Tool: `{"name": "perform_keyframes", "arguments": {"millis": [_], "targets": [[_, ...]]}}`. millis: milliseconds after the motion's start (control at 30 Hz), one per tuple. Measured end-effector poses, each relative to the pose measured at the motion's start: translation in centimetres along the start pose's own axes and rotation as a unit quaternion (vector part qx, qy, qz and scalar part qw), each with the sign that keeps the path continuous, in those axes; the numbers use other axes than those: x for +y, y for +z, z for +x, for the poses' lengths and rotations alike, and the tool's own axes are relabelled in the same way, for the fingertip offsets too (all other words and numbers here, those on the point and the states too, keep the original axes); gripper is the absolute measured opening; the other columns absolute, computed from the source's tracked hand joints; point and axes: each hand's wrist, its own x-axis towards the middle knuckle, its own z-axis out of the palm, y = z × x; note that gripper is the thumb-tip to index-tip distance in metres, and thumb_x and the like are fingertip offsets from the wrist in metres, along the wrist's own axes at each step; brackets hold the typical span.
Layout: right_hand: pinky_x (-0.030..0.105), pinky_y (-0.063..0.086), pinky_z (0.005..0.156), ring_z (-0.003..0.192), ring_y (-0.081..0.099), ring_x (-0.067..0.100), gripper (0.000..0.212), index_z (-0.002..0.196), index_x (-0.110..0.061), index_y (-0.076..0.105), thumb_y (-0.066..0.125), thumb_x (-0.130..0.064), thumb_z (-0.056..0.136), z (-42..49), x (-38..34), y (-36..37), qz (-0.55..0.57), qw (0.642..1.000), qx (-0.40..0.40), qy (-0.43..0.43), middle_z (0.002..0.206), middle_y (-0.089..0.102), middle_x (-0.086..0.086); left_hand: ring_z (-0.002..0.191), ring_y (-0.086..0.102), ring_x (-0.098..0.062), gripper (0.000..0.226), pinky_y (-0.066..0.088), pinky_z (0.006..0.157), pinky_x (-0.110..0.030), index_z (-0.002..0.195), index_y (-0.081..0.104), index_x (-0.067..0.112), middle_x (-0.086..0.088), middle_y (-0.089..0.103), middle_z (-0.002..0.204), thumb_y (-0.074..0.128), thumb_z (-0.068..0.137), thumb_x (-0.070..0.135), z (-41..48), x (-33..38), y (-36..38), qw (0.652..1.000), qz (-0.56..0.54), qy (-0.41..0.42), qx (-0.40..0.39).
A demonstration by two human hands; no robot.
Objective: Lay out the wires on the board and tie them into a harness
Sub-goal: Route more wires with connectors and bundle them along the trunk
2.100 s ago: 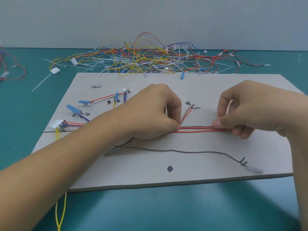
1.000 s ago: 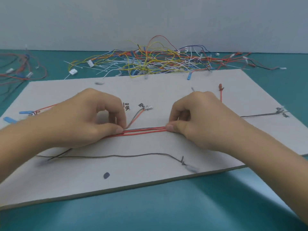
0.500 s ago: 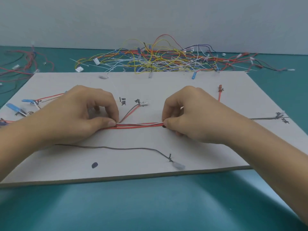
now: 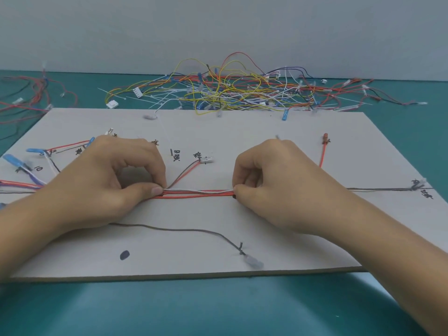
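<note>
Across the board (image 4: 242, 132), wire bundle (image 4: 197, 193) left-to-right, ends pinched by hands: left hand (image 4: 109, 185), right hand (image 4: 274, 185).

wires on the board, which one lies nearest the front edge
The dark grey wire curving across the near part of the board to a clear terminal. The others lie farther back, several in the bundle pinched by left hand and right hand.

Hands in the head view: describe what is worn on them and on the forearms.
The left hand and right hand are bare: no gloves, rings, watch or bracelets. No sleeve shows anywhere up to the frame edges. The left thumbnail is short.
</note>
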Motion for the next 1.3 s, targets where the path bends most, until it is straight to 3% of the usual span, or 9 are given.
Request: {"name": "perform_keyframes", "arguments": {"millis": [200, 367, 467, 600, 767, 933, 1033, 1200, 1300], "targets": [[0.028, 0.049, 0.057, 0.065, 0.053, 0.0, 0.012, 0.073, -0.02, 0.066, 0.06, -0.017, 0.082, -0.2, -0.4, 0.4, 0.002, 1.0, -0.015, 0.008, 0.069, 0.065, -0.006, 0.088, 0.067, -0.018, 0.006, 0.049, 0.078, -0.037, 0.081, 0.069, 0.038, 0.01, 0.07, 0.088, 0.07, 0.081, 0.033, 0.2, 1.3, -1.4, 0.997, 0.016, -0.059, -0.045], [0.022, 0.051, 0.052, 0.058, 0.06, 0.002, 0.013, 0.071, -0.02, 0.07, 0.062, -0.015, 0.08, 0.6, -0.9, -0.2, 0.001, 0.998, -0.05, 0.027, 0.064, 0.066, -0.006, 0.085, 0.058, -0.007, 0.015, 0.052, 0.074, -0.044, 0.086, 0.07, 0.045, 0.025, 0.063, 0.092, 0.061, 0.075, 0.05, 1.3, 5.1, -0.7, 0.977, 0.195, -0.083, -0.029], [0.022, 0.055, 0.049, 0.056, 0.062, -0.001, 0.009, 0.07, -0.022, 0.071, 0.069, -0.017, 0.078, 1.2, -0.5, -1.0, 0.001, 0.998, -0.059, 0.029, 0.065, 0.069, -0.016, 0.076, 0.061, -0.002, 0.01, 0.052, 0.069, -0.037, 0.082, 0.074, 0.04, 0.022, 0.064, 0.081, 0.071, 0.077, 0.047, 2.5, 8.0, 2.2, 0.99, 0.114, -0.085, -0.003], [0.022, 0.054, 0.051, 0.05, 0.062, 0.001, 0.007, 0.071, -0.021, 0.072, 0.077, -0.019, 0.075, 1.0, 0.4, -1.2, 0.049, 0.997, -0.059, 0.032, 0.06, 0.07, -0.009, 0.07, 0.063, -0.004, 0.004, 0.047, 0.06, -0.015, 0.071, 0.077, 0.032, 0.014, 0.069, 0.068, 0.078, 0.076, 0.03, 5.1, 8.8, 4.2, 0.991, 0.047, -0.126, -0.013], [0.029, 0.057, 0.052, 0.054, 0.069, 0.02, 0.01, 0.077, -0.012, 0.074, 0.082, -0.009, 0.081, 1.2, 1.4, -1.8, 0.152, 0.981, -0.108, 0.048, 0.062, 0.072, 0.008, 0.058, 0.063, 0.0, 0.011, 0.048, 0.054, -0.014, 0.069, 0.074, 0.027, 0.013, 0.069, 0.062, 0.083, 0.075, 0.026, 5.9, 7.9, 4.2, 0.985, 0.009, -0.167, -0.045], [0.034, 0.063, 0.063, 0.064, 0.074, 0.028, 0.012, 0.084, -0.012, 0.075, 0.076, 0.001, 0.086, 0.7, 2.1, -2.7, 0.191, 0.971, -0.134, 0.052, 0.071, 0.074, 0.01, 0.055, 0.063, 0.0, 0.012, 0.051, 0.058, -0.017, 0.072, 0.073, 0.026, 0.012, 0.069, 0.062, 0.083, 0.077, 0.021, 5.8, 7.5, 4.7, 0.981, -0.022, -0.192, -0.03], [0.036, 0.063, 0.058, 0.061, 0.072, 0.028, 0.016, 0.081, -0.014, 0.074, 0.072, -0.001, 0.089, 0.8, 2.0, -2.3, 0.163, 0.981, -0.094, 0.038, 0.067, 0.072, 0.008, 0.054, 0.061, 0.001, 0.012, 0.044, 0.054, -0.01, 0.07, 0.073, 0.027, 0.014, 0.067, 0.06, 0.08, 0.077, 0.02, 5.5, 7.7, 5.1, 0.983, -0.001, -0.18, -0.025], [0.014, 0.047, 0.054, 0.061, 0.061, 0.003, 0.016, 0.078, -0.023, 0.071, 0.075, -0.01, 0.086, 1.2, 1.5, -1.3, 0.074, 0.997, 0.017, -0.011, 0.067, 0.068, -0.007, 0.057, 0.063, -0.002, 0.012, 0.045, 0.055, -0.011, 0.069, 0.075, 0.028, 0.013, 0.068, 0.061, 0.079, 0.078, 0.02, 5.1, 7.7, 5.4, 0.983, -0.009, -0.184, -0.008], [0.023, 0.05, 0.062, 0.068, 0.061, 0.006, 0.015, 0.079, -0.022, 0.071, 0.075, -0.008, 0.084, 1.6, 1.0, -0.7, 0.05, 0.997, 0.043, -0.035, 0.07, 0.066, -0.01, 0.057, 0.062, 0.0, 0.012, 0.044, 0.054, -0.011, 0.069, 0.074, 0.027, 0.013, 0.067, 0.06, 0.078, 0.078, 0.021, 4.9, 7.9, 5.6, 0.982, -0.008, -0.191, 0.001]]}}
